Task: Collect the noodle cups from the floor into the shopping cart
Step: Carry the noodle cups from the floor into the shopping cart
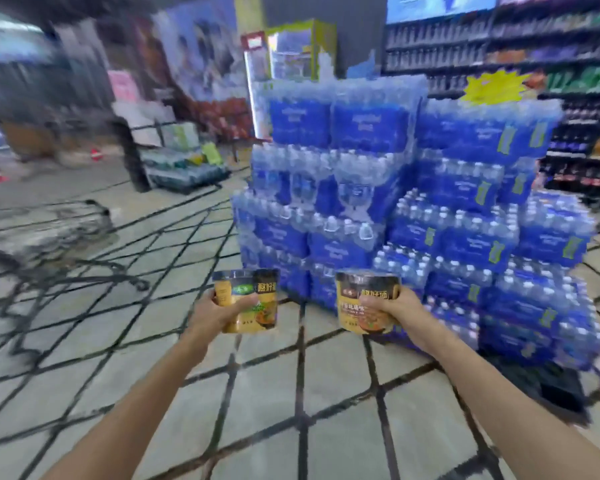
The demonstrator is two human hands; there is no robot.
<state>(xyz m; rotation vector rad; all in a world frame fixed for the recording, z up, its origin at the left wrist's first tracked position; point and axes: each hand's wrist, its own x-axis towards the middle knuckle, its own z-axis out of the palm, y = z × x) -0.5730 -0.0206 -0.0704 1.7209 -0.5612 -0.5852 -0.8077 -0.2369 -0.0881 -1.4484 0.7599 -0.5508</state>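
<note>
Two noodle cups held up over the tiled floor [309,393].

Left hand [219,315] wrapped round the green-labelled cup [248,299], right hand [388,311] gripping the orange-labelled cup [364,301]; stacked water-bottle packs [413,188] just behind; blurred shopping cart [49,230] well off left.

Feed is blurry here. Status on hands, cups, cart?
Left hand grips one noodle cup. Right hand grips another. Shopping cart far left, blurred. Bare floor between.

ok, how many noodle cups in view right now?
2. One noodle cup with a green label is held in the left hand; one noodle cup with a dark label is held in the right hand. The blurred far floor could hide others.
</note>
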